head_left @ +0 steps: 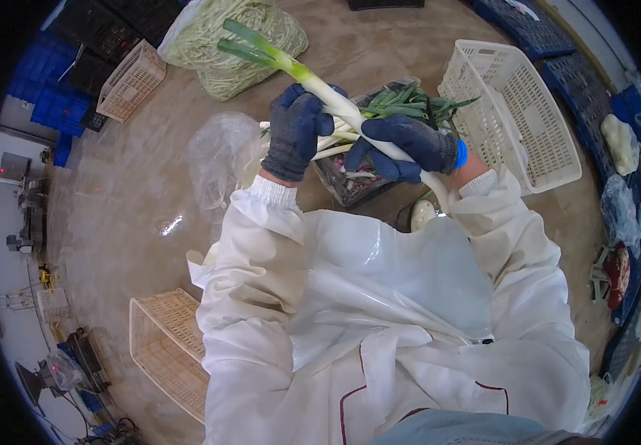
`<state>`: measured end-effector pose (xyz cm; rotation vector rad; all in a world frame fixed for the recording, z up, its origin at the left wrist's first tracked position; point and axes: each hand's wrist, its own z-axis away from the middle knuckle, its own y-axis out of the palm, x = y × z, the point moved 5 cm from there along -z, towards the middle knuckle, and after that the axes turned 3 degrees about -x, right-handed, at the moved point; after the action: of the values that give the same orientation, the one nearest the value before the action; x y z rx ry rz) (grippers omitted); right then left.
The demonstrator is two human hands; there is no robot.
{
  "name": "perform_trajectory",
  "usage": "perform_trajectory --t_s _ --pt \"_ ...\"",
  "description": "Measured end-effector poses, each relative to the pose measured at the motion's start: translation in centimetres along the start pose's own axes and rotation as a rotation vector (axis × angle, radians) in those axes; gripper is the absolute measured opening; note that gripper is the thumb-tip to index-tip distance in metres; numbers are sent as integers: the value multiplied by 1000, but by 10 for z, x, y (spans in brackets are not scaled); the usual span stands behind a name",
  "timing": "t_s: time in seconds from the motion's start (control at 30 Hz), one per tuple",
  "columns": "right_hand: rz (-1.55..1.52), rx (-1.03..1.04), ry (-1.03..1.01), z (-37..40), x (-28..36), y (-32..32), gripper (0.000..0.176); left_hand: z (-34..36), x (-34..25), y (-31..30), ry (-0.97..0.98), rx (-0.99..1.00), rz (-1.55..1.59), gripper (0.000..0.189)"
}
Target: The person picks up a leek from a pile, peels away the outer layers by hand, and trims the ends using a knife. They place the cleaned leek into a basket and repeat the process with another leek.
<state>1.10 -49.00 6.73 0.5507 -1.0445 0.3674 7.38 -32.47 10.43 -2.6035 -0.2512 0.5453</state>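
A long leek [343,108] with a white shaft and green top slants across in front of me, its green end up to the left. My left hand [296,132], in a dark blue and grey glove, is closed near the leek's upper part. Lower on the white shaft, my right hand [411,147] in a similar glove is wrapped round it, with a blue band at the wrist. Beneath both hands stands a dark crate [349,194] holding more leeks [409,102] and some purplish scraps; my hands partly hide it.
White plastic crates stand on the right [546,122], at the lower left [168,334] and at the back left [133,78]. A large bag of pale green vegetables [235,55] sits ahead. Clear plastic [220,159] lies on the floor. Blue pallets [572,81] line the right wall.
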Motion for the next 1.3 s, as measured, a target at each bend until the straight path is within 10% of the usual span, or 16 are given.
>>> perform_trajectory --t_s 0.13,0.27,0.3,0.4,0.5,0.53,0.6,0.67,0.83,1.07,1.3 --pt "79 -229 -173 -15 -8 3 39 37 46 15 -715 -143 441 6" --pt "682 -704 -549 -25 -8 -17 39 23 29 4 -311 -13 -211 12" --pt "514 -555 -666 -26 -7 -16 38 19 21 2 -115 34 -448 16" --pt "-37 -281 -414 -2 6 9 39 35 73 -15 -696 -405 343 9" --pt "-68 -306 -346 5 6 7 48 25 83 -67 -596 -198 -37 15" --pt "-39 -346 -292 6 5 1 51 17 70 -69 -272 -18 -510 17" --pt "-32 -367 -338 1 2 -7 48 34 90 -38 -994 -155 528 17" --pt "27 -461 -289 2 4 -8 44 34 70 -10 -977 196 349 30" --pt "232 -568 -303 -7 -3 -20 38 14 39 -6 -860 51 688 29" --pt "1077 -818 -740 -10 0 -6 24 20 30 8 -1043 -172 304 33" --pt "837 -799 -628 -6 1 -20 33 9 47 -48 -863 -596 420 23"
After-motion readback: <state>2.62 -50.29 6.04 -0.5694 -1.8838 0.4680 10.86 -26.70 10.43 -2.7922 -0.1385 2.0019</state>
